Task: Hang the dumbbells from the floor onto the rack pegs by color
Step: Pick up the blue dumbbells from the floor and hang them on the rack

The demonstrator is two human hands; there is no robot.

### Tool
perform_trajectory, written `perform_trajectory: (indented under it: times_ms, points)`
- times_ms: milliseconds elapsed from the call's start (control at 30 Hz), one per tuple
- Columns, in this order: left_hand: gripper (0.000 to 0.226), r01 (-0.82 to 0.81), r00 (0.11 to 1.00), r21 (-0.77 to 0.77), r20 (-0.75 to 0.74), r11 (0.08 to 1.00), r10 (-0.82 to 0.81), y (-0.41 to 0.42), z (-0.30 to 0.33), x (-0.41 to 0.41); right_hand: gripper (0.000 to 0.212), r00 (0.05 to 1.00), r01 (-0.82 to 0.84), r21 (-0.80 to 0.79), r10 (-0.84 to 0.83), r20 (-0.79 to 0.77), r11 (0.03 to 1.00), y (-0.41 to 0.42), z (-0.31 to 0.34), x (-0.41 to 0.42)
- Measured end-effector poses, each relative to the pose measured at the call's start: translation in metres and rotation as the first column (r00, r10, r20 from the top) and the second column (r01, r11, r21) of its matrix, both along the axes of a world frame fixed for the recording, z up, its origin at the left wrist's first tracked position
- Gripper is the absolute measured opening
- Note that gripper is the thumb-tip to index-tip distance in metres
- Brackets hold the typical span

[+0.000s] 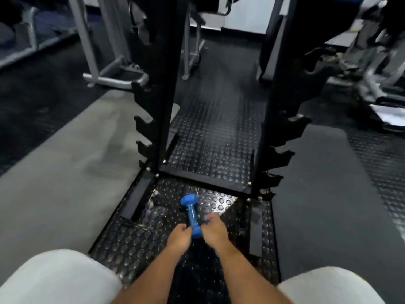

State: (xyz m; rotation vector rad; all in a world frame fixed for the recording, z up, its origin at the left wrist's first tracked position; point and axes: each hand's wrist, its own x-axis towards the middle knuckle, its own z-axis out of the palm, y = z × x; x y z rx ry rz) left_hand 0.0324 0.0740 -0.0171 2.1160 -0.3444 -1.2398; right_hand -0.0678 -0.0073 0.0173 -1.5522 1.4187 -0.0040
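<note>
Black rack (pixel 166 95) with empty side pegs stands on studded floor (pixel 217 132). Just before its base lies a blue dumbbell (pixel 191 215); left hand (pixel 178 239) and right hand (pixel 215 231) both grasp its near head.

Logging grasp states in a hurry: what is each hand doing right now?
Left hand: closed on the near end of the blue dumbbell.
Right hand: closed on the same dumbbell, fingers curled at its handle.
</note>
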Motion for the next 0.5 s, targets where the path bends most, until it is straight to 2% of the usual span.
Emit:
perform_trajectory:
  times_ms: [67,133,200,267,400,467,500]
  points:
    - [0.036,-0.112,0.988,-0.047,-0.113,0.993,0.106,-0.002,-0.029,-0.007,0.038,0.953,-0.296,-0.09,0.287,-0.097,0.951,0.006,-0.028,0.02]
    - [0.024,-0.175,0.973,-0.071,-0.165,0.982,0.161,0.004,-0.037,-0.016,0.041,0.835,-0.528,-0.088,0.496,-0.238,0.845,0.006,-0.053,0.026]
    - [0.016,-0.232,0.964,-0.045,-0.147,0.972,0.223,0.021,-0.046,-0.022,0.043,0.703,-0.658,-0.011,0.609,-0.367,0.753,0.004,-0.076,0.025]
    - [0.015,-0.277,0.951,-0.006,-0.142,0.961,0.273,0.038,-0.042,-0.025,0.044,0.67,-0.693,-0.034,0.625,-0.401,0.72,-0.004,-0.089,0.021]
    - [0.024,-0.372,0.912,-0.019,-0.193,0.928,0.362,0.05,-0.017,-0.001,0.045,0.685,-0.719,-0.039,0.697,-0.214,0.694,-0.024,-0.079,0.033]
    - [0.027,-0.457,0.871,-0.036,-0.218,0.888,0.44,0.044,-0.011,0.013,0.041,0.756,-0.651,0.046,0.652,-0.048,0.758,-0.035,-0.057,0.041]
    - [0.033,-0.493,0.847,-0.032,-0.245,0.869,0.471,0.04,-0.008,0.018,0.035,0.822,-0.569,0.093,0.568,0.045,0.817,-0.041,-0.045,0.045]
